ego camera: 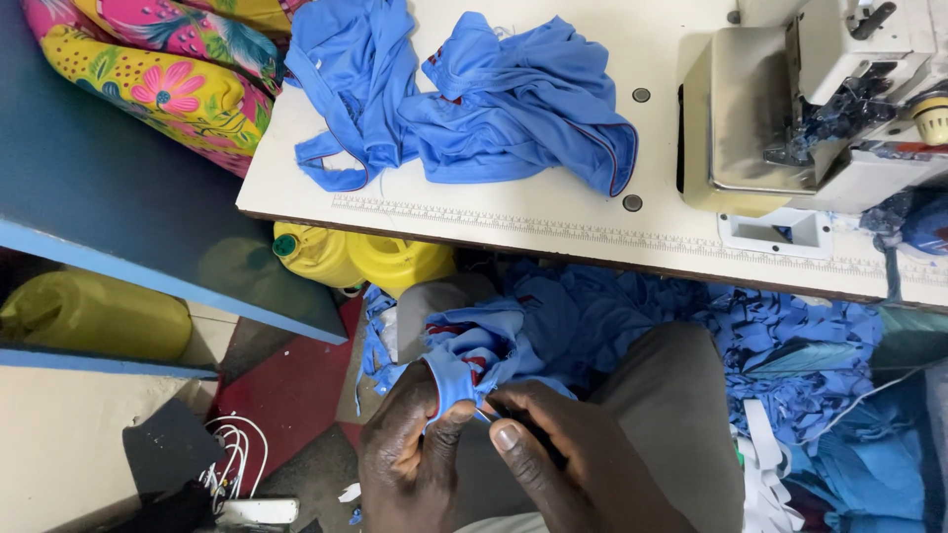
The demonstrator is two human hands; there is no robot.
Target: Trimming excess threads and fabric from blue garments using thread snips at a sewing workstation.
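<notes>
The left hand [410, 459] is pinching a fold of the blue garment [474, 355] between thumb and fingers, holding it taut over the lap below the sewing table [553, 222]. The right hand [568, 459] is pressing thumb and forefinger together on a thin dark tool, probably picking a seam. The next pick is calling for a steady point.

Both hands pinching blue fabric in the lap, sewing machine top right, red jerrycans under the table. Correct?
One thing is off: the jerrycans under the table are yellow, not red, as the head view shows. The rest holds: left hand and right hand pinch the blue fabric, sewing machine top right.
</notes>
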